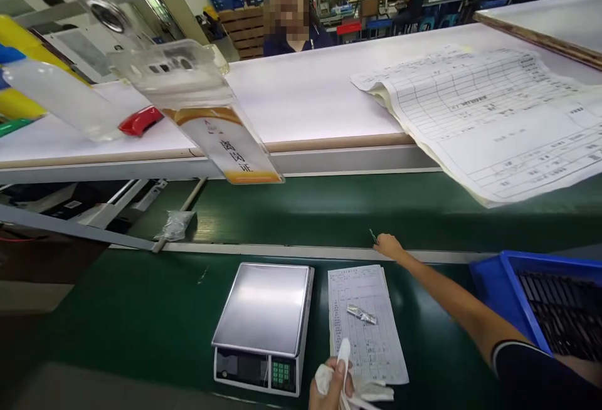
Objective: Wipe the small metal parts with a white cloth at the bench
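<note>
My left hand (331, 387), low in the view, is closed around a bunched white glove (370, 392), whose fingers stick out. Just beyond it, a printed form (386, 342) lies on the green bench with a small clear plastic packet (361, 314) on top. My right hand (389, 246) reaches forward over the pale strip at the back of the bench. It is closed on a small thin object (372, 234), too small to name. To the left of the form is a digital scale (266, 306) with a bare metal plate.
A blue crate (510, 272) of dark thin parts stands at the right. Above the bench runs a white shelf (301, 103) with papers (489, 121) overhanging its edge and a hanging clear card holder (226, 140). A plastic bag (175, 225) lies back left. A person stands beyond.
</note>
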`<state>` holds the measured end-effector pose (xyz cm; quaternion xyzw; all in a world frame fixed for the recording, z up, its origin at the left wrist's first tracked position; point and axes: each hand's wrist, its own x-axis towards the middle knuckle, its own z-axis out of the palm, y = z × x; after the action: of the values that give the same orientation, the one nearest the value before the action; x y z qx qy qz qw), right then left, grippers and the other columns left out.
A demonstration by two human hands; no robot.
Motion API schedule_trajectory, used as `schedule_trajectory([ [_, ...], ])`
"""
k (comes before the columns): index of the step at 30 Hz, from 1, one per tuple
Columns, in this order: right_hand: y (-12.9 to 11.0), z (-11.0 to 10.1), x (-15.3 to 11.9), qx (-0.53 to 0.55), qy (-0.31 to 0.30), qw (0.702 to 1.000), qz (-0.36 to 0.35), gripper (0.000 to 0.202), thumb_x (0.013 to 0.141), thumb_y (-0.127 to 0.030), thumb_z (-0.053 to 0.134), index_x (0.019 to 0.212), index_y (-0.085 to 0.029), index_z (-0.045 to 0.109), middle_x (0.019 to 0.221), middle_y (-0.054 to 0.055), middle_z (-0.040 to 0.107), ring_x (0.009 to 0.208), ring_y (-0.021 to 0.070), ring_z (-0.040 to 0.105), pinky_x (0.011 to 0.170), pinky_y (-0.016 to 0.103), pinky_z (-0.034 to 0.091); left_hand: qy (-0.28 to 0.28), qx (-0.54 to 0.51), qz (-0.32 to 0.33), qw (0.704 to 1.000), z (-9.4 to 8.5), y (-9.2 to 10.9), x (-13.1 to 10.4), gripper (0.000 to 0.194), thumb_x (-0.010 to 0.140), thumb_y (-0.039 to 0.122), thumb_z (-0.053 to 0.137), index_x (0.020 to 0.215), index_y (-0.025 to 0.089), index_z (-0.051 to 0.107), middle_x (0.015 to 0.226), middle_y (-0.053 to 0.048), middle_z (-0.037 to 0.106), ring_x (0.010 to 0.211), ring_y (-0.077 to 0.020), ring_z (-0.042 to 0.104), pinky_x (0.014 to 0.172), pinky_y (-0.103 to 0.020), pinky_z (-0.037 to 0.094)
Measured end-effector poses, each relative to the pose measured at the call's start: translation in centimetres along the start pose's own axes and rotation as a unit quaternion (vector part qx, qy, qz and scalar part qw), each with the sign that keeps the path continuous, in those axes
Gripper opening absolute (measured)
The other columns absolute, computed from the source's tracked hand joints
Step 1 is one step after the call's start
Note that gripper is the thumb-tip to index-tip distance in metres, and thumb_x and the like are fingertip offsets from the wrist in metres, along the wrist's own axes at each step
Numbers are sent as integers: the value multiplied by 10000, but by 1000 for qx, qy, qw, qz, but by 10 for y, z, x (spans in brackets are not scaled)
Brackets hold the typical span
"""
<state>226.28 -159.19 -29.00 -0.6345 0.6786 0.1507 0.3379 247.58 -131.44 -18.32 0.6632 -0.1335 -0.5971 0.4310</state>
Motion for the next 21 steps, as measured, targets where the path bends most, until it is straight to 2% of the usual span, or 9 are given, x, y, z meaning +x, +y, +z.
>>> schedule_trajectory([
  [3, 45, 26, -56, -7, -16, 1000, 0, 241, 906, -353, 565, 959, -121, 609, 980, 58, 617, 929, 183, 587, 857, 396, 483, -55, -31, 7, 998, 12, 22, -4, 508, 658, 617, 711, 553, 159, 518, 522, 9, 448, 554, -120, 443, 596, -240, 389],
  [5, 71, 41, -92, -1, -25, 1000, 16, 179, 891, -284, 576, 919, -110, 609, 930, 62, 626, 884, 184, 596, 837, 391, 477, -107, -31, -2, 994, 22, 34, -8, 488, 704, 570, 699, 547, 159, 486, 560, 10, 448, 589, -117, 431, 620, -228, 373],
  [8, 90, 49, -136, 37, -13, 999, 31, 95, 867, -154, 531, 872, -94, 604, 879, 117, 642, 841, 210, 610, 791, 357, 455, -164, 11, -6, 986, 39, 44, -17, 443, 765, 549, 648, 595, 155, 539, 603, -3, 479, 632, -132, 441, 662, -243, 373],
  [11, 82, 36, -180, 107, 22, 994, -4, 137, 904, -183, 447, 919, -135, 575, 873, 95, 655, 836, 190, 613, 768, 294, 441, -193, 64, 28, 979, 53, 47, -30, 420, 802, 534, 610, 631, 151, 598, 694, -44, 556, 766, -182, 506, 756, -278, 386],
  [13, 68, 20, -217, 216, 29, 973, -73, 155, 934, -273, 423, 951, -167, 535, 860, 48, 655, 778, 147, 603, 723, 251, 453, -214, 83, 51, 972, 62, 48, -40, 387, 812, 509, 606, 660, 154, 619, 714, -52, 583, 796, -199, 524, 798, -302, 388],
  [15, 53, 4, -257, 414, 10, 891, -183, 210, 894, -369, 515, 923, -161, 511, 889, 63, 650, 702, 134, 575, 660, 254, 465, -240, 95, 68, 964, 71, 49, -52, 365, 822, 487, 601, 668, 157, 621, 686, -45, 592, 750, -190, 530, 788, -306, 392],
  [17, 41, -8, -293, 505, 3, 823, -258, 269, 832, -404, 613, 875, -156, 519, 880, 58, 636, 664, 117, 537, 640, 253, 458, -266, 107, 84, 954, 81, 51, -65, 359, 823, 475, 604, 659, 156, 614, 644, -36, 592, 688, -172, 521, 740, -295, 391],
  [18, 37, -11, -307, 515, 9, 811, -277, 269, 816, -400, 636, 853, -156, 528, 848, 44, 625, 656, 109, 521, 634, 246, 448, -278, 115, 88, 950, 85, 52, -72, 357, 823, 473, 604, 662, 154, 611, 626, -32, 592, 662, -164, 515, 713, -289, 387],
  [21, 35, -17, -333, 501, 49, 814, -288, 218, 825, -359, 630, 804, -159, 546, 749, 11, 581, 654, 104, 500, 620, 230, 418, -296, 145, 103, 938, 93, 55, -92, 356, 828, 471, 599, 666, 154, 588, 547, -6, 554, 568, -135, 472, 635, -274, 363],
])
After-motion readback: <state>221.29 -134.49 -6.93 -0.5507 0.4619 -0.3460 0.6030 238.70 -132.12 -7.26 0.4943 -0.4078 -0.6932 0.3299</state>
